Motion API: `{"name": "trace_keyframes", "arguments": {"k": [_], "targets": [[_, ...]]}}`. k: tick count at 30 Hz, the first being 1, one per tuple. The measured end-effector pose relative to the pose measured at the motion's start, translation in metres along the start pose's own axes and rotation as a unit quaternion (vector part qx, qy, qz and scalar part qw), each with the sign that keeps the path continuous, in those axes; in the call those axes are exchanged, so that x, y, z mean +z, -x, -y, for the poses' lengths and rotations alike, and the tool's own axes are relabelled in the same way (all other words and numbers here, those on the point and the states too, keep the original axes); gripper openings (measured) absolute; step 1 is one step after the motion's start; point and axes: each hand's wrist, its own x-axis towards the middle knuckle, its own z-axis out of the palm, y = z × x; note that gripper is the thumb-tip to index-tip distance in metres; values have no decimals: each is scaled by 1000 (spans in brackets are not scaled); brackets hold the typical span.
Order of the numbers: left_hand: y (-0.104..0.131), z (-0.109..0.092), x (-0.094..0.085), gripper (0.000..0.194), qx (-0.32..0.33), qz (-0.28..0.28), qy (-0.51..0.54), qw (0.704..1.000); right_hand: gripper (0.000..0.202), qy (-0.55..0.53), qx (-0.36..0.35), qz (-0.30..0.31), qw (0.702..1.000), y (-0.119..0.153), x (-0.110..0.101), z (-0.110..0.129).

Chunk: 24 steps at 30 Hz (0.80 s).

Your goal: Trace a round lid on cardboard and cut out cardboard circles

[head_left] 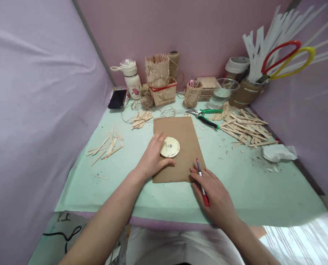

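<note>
Head view: right hand point(214, 192) grips pen point(199, 169), tip forward-left; left hand point(153, 154) spread against disc point(171, 147).

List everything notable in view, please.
Cardboard: 1, brown, centre
Disc: 1, cream, on cardboard
Pen: 1, red-silver, right hand
Shears: 1, green-black, beyond cardboard
Sticks: many, pale, both sides
Bottle: 1, cream, rear left
Phone: 1, black, rear left
Twine: several bundles, tan, rear
Stick containers: 3, tan, rear
Clear cup: 1, colourless, rear right
Pot: 1, brown, rear right
Strips: many, white, in pot
Handles: 2, red and yellow, at pot
Tissue: 1, white, right
Left hand: 1, at disc
Right hand: 1, around pen
</note>
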Motion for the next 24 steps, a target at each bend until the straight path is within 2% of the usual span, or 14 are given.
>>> {"name": "trace_keyframes", "arguments": {"k": [3,5,8,10,13,18,21,24], "targets": [[14,-22,0,68,44,-44,-56,996,26,9,-5,-2,1000,0,0,0],[25,-43,5,52,80,-15,-104,991,27,12,-8,-3,1000,1,1,-1],[34,-69,20,69,79,48,-184,979,28,10,-15,5,1000,3,2,-3],[30,-77,28,82,58,80,-213,972,30,12,-21,9,1000,4,4,-4],[15,-72,26,82,46,110,-208,971,34,9,-14,-2,1000,4,5,-5],[-7,-39,-3,45,34,89,-142,985,28,-2,-3,0,1000,1,5,-2],[-9,-21,-13,43,49,117,-113,985,29,1,2,-1,1000,0,5,-1],[-6,-14,-10,43,62,162,-109,979,31,8,1,-6,1000,0,5,-1]]}}
